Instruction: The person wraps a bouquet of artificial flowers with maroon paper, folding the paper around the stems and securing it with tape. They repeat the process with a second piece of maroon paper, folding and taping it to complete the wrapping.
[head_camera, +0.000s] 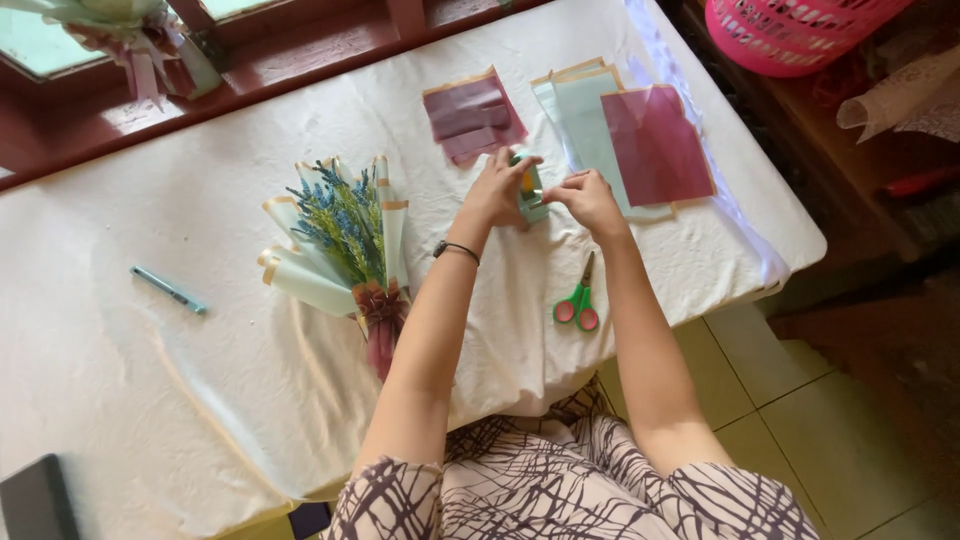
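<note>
Near the far middle of the white-clothed table, a small pale-green tape dispenser sits between both hands. The left hand curls around its near side, fingers closed on the body to steady it, while the right hand pinches at its top edge with thumb and fingertips pressed together, seemingly on the tape end, though the strip itself is too small to make out. To do this well, the holding hand should keep the dispenser firm while the other draws the tape out level, so it does not twist or stick back on itself. Just beyond lie a folded maroon wrapping sheet and, to the right, a pale-green sheet with a maroon sheet on top. Green-and-pink scissors lie closed near the right forearm. Left of the arms rests a bouquet of blue sprigs in pale wrapping with a maroon ribbon; further left lies a teal pen. A pink basket stands off the table's far right corner.
</note>
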